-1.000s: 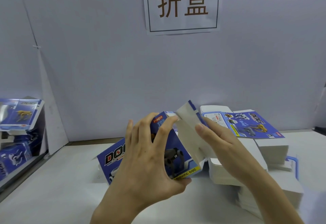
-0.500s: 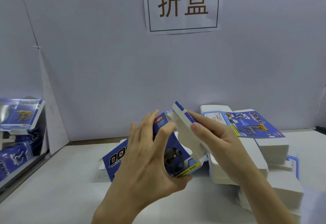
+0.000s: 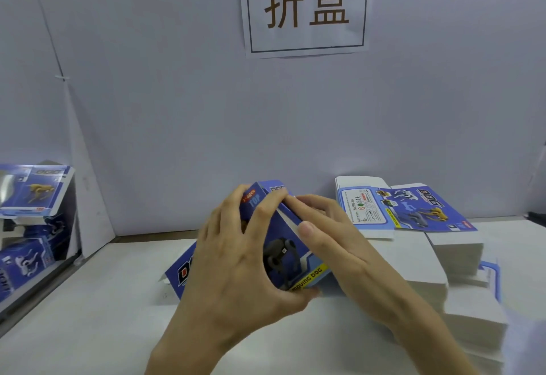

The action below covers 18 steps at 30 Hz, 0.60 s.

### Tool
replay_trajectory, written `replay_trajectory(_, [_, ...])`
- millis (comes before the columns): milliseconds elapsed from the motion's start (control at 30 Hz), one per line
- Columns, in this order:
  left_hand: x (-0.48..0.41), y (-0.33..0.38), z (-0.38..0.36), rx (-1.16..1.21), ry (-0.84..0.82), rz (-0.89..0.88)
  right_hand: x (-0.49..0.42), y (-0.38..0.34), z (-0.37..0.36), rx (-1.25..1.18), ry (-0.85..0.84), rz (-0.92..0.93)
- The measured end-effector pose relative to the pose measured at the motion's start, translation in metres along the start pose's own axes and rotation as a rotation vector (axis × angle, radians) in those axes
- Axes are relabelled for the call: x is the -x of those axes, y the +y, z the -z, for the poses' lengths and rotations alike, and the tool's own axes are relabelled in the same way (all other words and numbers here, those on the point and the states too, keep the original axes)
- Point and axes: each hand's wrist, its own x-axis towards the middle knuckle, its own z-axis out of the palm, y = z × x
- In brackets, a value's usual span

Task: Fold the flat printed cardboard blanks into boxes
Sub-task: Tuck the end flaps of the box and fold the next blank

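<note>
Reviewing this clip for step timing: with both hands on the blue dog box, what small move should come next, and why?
Probably press the end flap fully home with the right hand while the left hand steadies the box. The flap lies nearly flat against the box end, yet a white edge shows along it, so it looks not quite seated. The flat blanks wait at the right.

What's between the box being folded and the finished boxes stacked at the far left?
In the head view, only bare white tabletop separates the box being folded, gripped by the left hand, from the finished boxes.
</note>
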Motion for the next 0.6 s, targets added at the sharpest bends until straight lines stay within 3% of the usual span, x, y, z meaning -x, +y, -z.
replay_trajectory(167, [-0.004, -0.006, 0.011, 0.197, 0.192, 0.172, -0.002, 0.002, -0.003, 0.021, 0.149, 0.157])
replay_trajectory(333, [-0.003, -0.007, 0.022, 0.45, 0.179, 0.149, -0.003, -0.001, 0.008, -0.206, 0.289, 0.23])
replay_trajectory(400, [-0.003, -0.009, 0.023, 0.651, 0.193, 0.14, -0.003, 0.0, 0.014, -0.322, 0.256, 0.164])
replay_trajectory(533, [-0.001, -0.006, 0.018, 1.311, 0.084, 0.302, -0.003, 0.003, 0.003, -0.439, 0.189, 0.134])
replay_trajectory(600, [-0.001, -0.008, 0.019, 1.449, 0.057, 0.359, -0.004, 0.003, -0.003, -0.454, 0.201, 0.187])
